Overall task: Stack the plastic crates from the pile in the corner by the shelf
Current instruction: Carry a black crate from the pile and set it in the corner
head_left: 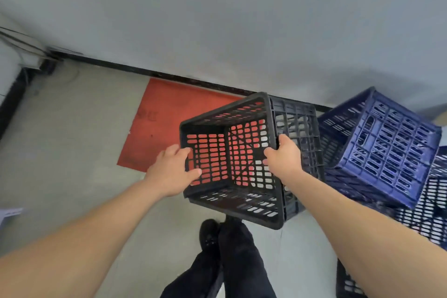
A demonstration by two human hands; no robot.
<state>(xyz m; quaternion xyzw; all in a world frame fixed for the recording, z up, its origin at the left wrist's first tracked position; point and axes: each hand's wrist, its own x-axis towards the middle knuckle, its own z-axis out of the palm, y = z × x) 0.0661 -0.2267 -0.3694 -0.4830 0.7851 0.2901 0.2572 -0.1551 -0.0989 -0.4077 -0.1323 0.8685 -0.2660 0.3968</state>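
Observation:
A black slotted plastic crate (232,201) hangs in the air, tilted with its open top toward me. My left hand (170,172) grips its left rim, fingers curled over the edge. My right hand (283,157) grips the right rim, thumb outside and fingers inside. Through the crate's slots the red mat below shows. To the right lies a pile of dark blue crates (387,145), the top one tipped on its side, with more blue crates (423,213) under it.
A red mat (164,123) lies on the grey floor against the wall's black baseboard (121,66). Cables and a pale unit (14,65) sit in the far left corner. My dark trousers and shoe (210,234) are below the crate.

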